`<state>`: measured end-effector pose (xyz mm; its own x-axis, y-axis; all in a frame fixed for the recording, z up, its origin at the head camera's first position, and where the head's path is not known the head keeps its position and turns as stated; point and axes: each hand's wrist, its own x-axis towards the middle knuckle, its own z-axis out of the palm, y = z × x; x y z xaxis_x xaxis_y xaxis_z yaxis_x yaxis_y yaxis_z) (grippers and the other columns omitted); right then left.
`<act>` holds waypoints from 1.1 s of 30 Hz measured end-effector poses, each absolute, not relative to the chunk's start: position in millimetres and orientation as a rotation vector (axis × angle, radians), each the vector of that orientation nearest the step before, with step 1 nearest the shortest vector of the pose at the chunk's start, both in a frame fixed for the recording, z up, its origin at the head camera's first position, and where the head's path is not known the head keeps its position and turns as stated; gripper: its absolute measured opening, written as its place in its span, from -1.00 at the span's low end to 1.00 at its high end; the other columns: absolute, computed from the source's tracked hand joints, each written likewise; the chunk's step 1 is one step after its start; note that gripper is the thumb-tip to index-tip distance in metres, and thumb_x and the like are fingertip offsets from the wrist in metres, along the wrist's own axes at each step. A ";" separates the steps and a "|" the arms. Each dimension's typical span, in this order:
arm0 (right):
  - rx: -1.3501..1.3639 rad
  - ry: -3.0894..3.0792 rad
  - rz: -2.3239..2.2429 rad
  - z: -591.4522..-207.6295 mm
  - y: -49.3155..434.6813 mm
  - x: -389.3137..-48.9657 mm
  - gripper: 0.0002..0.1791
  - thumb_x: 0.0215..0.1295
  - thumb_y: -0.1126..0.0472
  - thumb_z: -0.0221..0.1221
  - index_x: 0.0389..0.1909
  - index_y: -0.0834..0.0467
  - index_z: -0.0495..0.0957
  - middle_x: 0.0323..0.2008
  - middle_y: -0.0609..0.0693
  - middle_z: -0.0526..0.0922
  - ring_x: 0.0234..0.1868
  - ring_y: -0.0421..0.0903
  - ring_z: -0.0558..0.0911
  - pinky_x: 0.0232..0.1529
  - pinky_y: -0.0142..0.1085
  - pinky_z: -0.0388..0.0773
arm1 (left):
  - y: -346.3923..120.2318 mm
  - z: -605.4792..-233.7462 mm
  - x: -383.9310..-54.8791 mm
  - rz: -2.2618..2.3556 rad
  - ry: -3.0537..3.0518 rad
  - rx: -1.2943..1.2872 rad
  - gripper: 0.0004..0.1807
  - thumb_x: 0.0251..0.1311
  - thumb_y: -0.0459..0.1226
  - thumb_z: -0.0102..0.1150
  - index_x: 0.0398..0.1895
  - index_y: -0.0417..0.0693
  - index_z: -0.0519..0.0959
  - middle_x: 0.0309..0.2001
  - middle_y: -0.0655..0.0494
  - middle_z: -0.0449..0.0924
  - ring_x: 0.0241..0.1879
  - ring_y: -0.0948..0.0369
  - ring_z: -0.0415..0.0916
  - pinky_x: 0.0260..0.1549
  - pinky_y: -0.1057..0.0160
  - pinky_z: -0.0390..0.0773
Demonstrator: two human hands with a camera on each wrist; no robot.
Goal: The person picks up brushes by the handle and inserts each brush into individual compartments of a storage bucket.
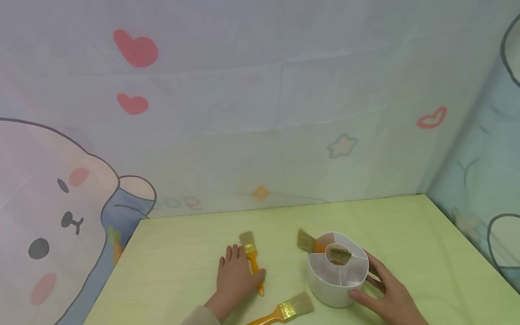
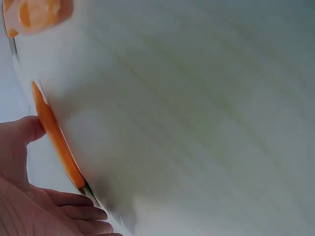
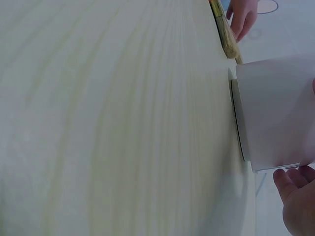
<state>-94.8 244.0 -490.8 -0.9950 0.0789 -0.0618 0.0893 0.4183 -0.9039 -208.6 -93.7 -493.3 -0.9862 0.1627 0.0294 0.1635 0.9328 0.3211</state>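
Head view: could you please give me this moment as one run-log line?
left hand: touching brush handle; right hand: holding white container; in container: tilted brush, central brush; foreground brush: on table

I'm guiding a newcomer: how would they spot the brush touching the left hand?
On the green table, find the white holder. Left of it, the left hand touches the brush. Unlike the brushes in the holder, it lies on the table; unlike the nearer brush, its bristles point toward the backdrop.
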 end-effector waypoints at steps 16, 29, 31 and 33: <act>0.164 2.665 -1.620 -488.0 244.8 -96.1 0.00 0.01 -0.22 0.37 0.44 -0.17 0.07 0.40 -0.03 0.23 0.29 0.16 0.42 0.10 -0.12 0.56 | -105.7 -489.0 -214.8 -0.388 -2.966 -0.334 -0.48 0.13 -0.03 0.28 -0.01 -0.26 0.58 0.13 -0.19 0.53 0.27 -0.18 0.32 0.21 -0.23 0.32; 0.172 2.648 -1.653 -488.9 245.0 -93.2 -0.04 0.05 -0.17 0.36 0.44 -0.19 0.08 0.39 -0.02 0.24 0.27 0.19 0.43 0.05 -0.13 0.59 | -108.2 -495.3 -224.8 -0.512 -2.904 -0.303 -0.72 0.08 -0.17 0.37 -0.23 -0.18 0.66 0.02 -0.16 0.61 0.15 -0.12 0.47 0.13 -0.07 0.48; 0.174 2.639 -1.660 -488.5 244.4 -93.0 -0.04 0.06 -0.16 0.36 0.45 -0.20 0.07 0.40 -0.01 0.23 0.28 0.21 0.42 0.06 -0.13 0.59 | -108.0 -495.7 -225.8 -0.528 -2.890 -0.279 -0.73 0.07 -0.19 0.39 -0.24 -0.18 0.67 0.01 -0.14 0.62 0.13 -0.11 0.49 0.07 -0.07 0.52; 0.168 2.652 -1.658 -488.1 243.3 -92.7 -0.04 0.05 -0.17 0.36 0.44 -0.21 0.08 0.39 -0.02 0.25 0.27 0.19 0.44 0.04 -0.16 0.59 | -107.7 -495.8 -226.7 -0.534 -2.875 -0.257 -0.75 0.05 -0.21 0.40 -0.26 -0.17 0.67 -0.03 -0.10 0.64 0.10 -0.08 0.52 0.02 -0.04 0.56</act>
